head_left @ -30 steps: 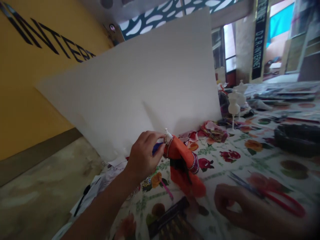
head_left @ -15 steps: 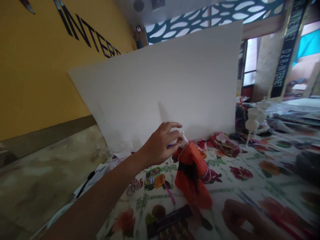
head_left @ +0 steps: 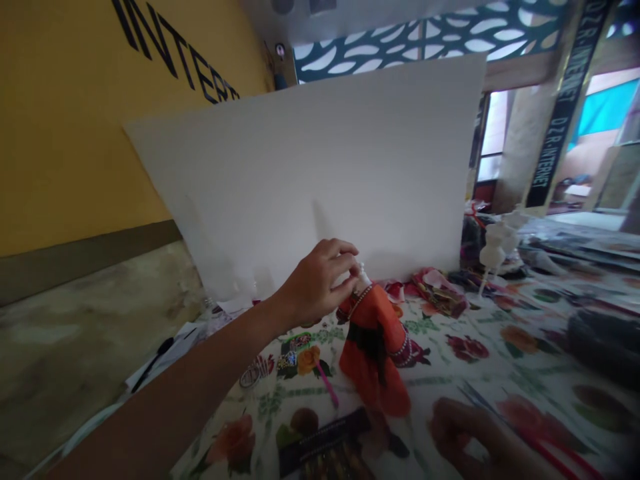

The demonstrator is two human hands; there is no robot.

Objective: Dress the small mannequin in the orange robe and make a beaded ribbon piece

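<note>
A small white dress-form mannequin (head_left: 365, 280) wears an orange dress (head_left: 377, 313) with a dark panel and beaded trim. My left hand (head_left: 325, 277) reaches in from the left, its fingers bent around the mannequin's neck and shoulder; part of the grip is hidden. Low on the right, my right hand (head_left: 467, 433) is curled with thumb and fingertips together, a little blurred. What it pinches, if anything, cannot be made out. Scissors (head_left: 540, 440) with red handles lie beside that hand, blades pointing away from me.
A pink stick (head_left: 327, 383) and a dark flat packet (head_left: 325, 440) lie on the flowered tablecloth (head_left: 420, 367). Behind stands a large white board (head_left: 320, 173). Fabric scraps (head_left: 443, 290), white mannequins (head_left: 493, 253) and a dark round object (head_left: 605, 343) are to the right.
The view has shifted slightly, so most table items appear further left. My left hand stays at the mannequin's neck, its fingers a little nearer to it. My right hand remains curled by the scissors.
</note>
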